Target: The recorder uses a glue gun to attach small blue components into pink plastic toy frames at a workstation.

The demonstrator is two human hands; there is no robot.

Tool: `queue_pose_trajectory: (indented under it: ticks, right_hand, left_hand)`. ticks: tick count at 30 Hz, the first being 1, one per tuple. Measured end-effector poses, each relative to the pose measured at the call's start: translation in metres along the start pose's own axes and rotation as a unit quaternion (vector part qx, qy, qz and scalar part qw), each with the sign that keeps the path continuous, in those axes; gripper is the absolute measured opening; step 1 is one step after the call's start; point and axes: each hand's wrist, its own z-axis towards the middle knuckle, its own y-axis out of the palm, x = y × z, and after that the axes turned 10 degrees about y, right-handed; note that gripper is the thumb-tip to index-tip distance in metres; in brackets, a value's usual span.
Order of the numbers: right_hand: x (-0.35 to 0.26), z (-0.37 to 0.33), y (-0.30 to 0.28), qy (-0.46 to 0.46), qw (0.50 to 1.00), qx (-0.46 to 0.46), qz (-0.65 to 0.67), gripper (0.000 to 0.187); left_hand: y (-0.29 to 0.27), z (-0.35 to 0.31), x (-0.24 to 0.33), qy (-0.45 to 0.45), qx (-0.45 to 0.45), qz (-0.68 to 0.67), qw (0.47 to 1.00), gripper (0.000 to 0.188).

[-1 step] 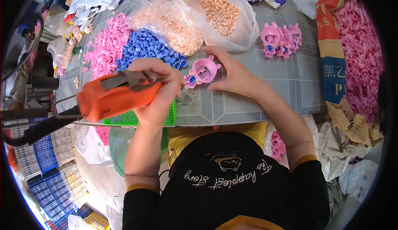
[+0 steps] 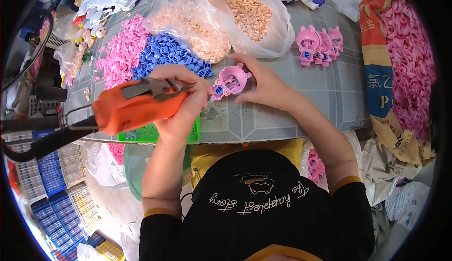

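An orange electric screwdriver with a dark cord is gripped in my left hand, its tip end pointing right. The tip meets or comes close to the narrow end of a pink plastic toy part; my fingers hide the exact contact. This part has a round cup with small ears and a blue piece in its narrow end. It lies on the grey table, with the thumb and fingers of my right hand curled around its cup from the right.
Similar pink toy parts stand in a group at the right. Piles of pink pieces and blue pieces lie left, beside plastic bags of peach pieces. A green basket sits at the near edge; a sack is far right.
The screwdriver's rear end and cord have shifted slightly to the right. My right hand and the toy part stay nearly in place.
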Motion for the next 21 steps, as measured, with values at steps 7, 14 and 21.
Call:
queue_pose_trajectory:
  ticks: [7,14,21]
  right_hand:
    - [-0.004,0.006,0.000,-0.015,0.999,-0.011,-0.034,0.072]
    - [-0.008,0.010,-0.007,-0.055,0.994,-0.062,-0.071,0.073]
    - [-0.006,0.004,0.017,0.044,0.984,0.171,-0.027,0.053]
  left_hand:
    - [-0.003,0.003,0.004,-0.011,0.003,0.049,0.999,0.030]
    - [-0.038,0.011,0.012,-0.031,0.084,0.103,0.991,0.029]
    - [-0.053,-0.002,-0.001,-0.034,0.089,0.146,0.985,0.026]
